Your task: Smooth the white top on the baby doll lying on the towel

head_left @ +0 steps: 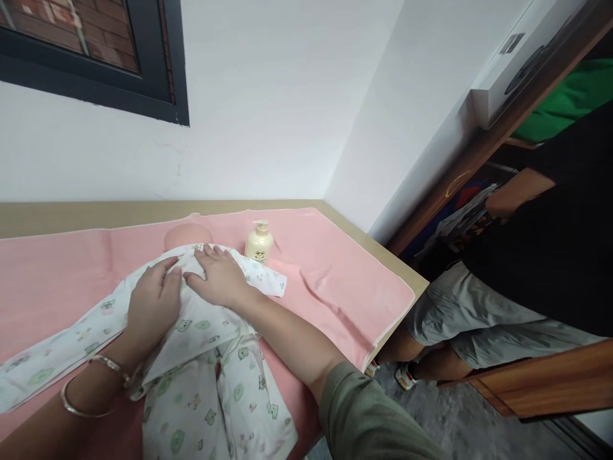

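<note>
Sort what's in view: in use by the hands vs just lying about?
In use:
left hand and right hand, both flat on the printed baby garment
doll lying under the garment
pink towel beneath it

Lying about:
lotion pump bottle beside the doll's head
a bystander's legs past the table edge

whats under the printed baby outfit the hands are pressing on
A doll's bare head pokes out at the collar of the printed baby outfit, which lies on a pink towel. The body is covered. Left hand and right hand press flat.
</note>
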`<state>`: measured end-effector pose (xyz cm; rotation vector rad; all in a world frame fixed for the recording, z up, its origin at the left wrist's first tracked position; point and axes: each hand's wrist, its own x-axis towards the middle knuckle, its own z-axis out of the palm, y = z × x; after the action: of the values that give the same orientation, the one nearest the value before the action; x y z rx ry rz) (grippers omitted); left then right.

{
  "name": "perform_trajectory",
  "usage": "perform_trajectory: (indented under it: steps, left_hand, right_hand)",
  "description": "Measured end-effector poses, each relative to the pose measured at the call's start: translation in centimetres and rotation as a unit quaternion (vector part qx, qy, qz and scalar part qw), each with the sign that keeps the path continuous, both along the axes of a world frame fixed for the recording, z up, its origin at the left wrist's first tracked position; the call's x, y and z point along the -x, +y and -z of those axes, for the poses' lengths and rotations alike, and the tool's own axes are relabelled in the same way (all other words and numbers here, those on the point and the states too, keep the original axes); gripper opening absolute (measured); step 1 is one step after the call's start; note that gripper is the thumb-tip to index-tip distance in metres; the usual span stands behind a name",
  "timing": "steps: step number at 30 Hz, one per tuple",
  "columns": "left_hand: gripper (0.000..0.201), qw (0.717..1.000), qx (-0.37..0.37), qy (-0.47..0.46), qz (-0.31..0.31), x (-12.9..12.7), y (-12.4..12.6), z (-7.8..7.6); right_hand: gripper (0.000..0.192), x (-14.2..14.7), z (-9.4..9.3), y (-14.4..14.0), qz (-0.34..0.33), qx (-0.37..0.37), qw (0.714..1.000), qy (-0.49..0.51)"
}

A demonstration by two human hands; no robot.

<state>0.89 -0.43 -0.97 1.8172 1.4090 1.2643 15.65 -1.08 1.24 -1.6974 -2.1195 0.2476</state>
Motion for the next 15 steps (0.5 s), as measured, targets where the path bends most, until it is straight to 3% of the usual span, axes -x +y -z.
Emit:
perform_trajectory:
  steps: [10,15]
  left_hand:
    - [0.039,1.000,0.005,0.020,-0.004,0.0,0.0,0.1]
    - [0.036,0.999,0.003,-0.041,0.001,0.2,0.5,0.7]
  right_hand:
    - [0.065,0.2,0.1,-0.2,0.023,-0.006,1.000,-0.006]
    - [0.053,1.6,-0.1,-1.6,0.032,-0.050,0.996,-0.060]
